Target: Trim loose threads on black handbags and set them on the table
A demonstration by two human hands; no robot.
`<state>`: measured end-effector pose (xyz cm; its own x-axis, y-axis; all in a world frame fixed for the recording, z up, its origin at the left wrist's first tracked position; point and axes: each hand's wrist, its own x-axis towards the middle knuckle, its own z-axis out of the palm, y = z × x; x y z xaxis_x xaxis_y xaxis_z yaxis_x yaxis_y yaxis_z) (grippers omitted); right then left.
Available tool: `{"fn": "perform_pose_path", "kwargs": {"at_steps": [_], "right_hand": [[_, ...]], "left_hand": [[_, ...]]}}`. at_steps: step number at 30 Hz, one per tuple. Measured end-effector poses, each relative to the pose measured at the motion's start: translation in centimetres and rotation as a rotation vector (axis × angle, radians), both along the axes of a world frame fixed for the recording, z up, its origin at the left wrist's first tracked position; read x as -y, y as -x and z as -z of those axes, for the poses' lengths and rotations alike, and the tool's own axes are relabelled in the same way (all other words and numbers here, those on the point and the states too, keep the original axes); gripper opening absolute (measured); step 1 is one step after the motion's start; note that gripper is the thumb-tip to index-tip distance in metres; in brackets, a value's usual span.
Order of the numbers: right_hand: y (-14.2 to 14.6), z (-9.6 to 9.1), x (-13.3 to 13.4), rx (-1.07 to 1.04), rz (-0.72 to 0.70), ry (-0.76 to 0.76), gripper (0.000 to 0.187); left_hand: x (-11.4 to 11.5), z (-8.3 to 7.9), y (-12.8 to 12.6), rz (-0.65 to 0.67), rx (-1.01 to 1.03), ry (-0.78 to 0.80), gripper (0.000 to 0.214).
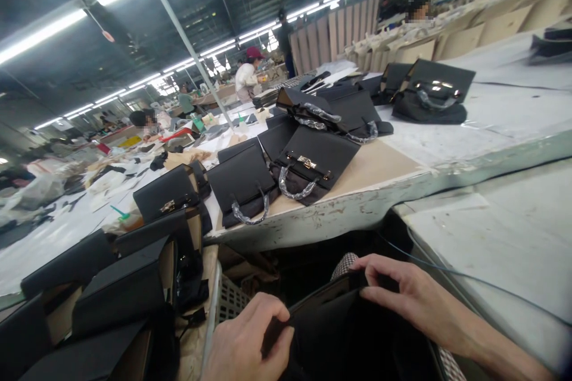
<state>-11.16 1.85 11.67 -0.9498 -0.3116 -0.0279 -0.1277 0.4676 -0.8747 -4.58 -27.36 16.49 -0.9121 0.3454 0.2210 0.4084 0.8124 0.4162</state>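
Note:
A black handbag (328,333) lies over my lap, its top edge toward the table. My left hand (250,339) pinches the bag's left side near the upper edge, thumb and forefinger closed on it. At the upper right corner, my right hand (397,289) grips the same edge between thumb and fingers. The lower part of the bag runs out of view and its dark surface shows little detail. Just beyond, on the table, rests a black handbag with a gold clasp (308,161) and a plastic-wrapped handle.
Several black bags (120,286) crowd the left side, near a plastic crate (230,300). More finished-looking bags (431,92) stand on the white worktable (500,113). A blue cord (482,281) crosses the pale surface at right. Co-workers (248,77) are farther back.

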Motion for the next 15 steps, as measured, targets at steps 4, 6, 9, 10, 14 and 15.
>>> {"fn": "perform_pose_path", "kwargs": {"at_steps": [4, 6, 9, 10, 14, 15], "right_hand": [[0.1, 0.0, -0.5, 0.021, -0.022, 0.017, 0.017], [0.3, 0.0, -0.9, 0.045, -0.057, 0.057, 0.02], [0.4, 0.0, -1.3, 0.073, -0.094, 0.112, 0.024], [0.4, 0.0, -1.3, 0.073, -0.089, 0.116, 0.024], [0.3, -0.2, -1.1, 0.078, -0.026, 0.102, 0.022], [0.3, -0.2, -1.0, 0.084, -0.017, 0.101, 0.022]], "left_hand": [[-0.5, -0.2, 0.3, 0.029, -0.032, 0.072, 0.013], [-0.7, -0.2, 0.5, 0.076, -0.054, 0.02, 0.017], [-1.1, 0.1, 0.7, 0.12, -0.102, -0.054, 0.019], [-1.3, 0.3, 0.7, 0.107, -0.124, -0.079, 0.02], [-2.2, 1.2, 0.6, -0.011, -0.168, -0.196, 0.018], [-2.3, 1.3, 0.5, -0.033, -0.155, -0.217, 0.017]]}}
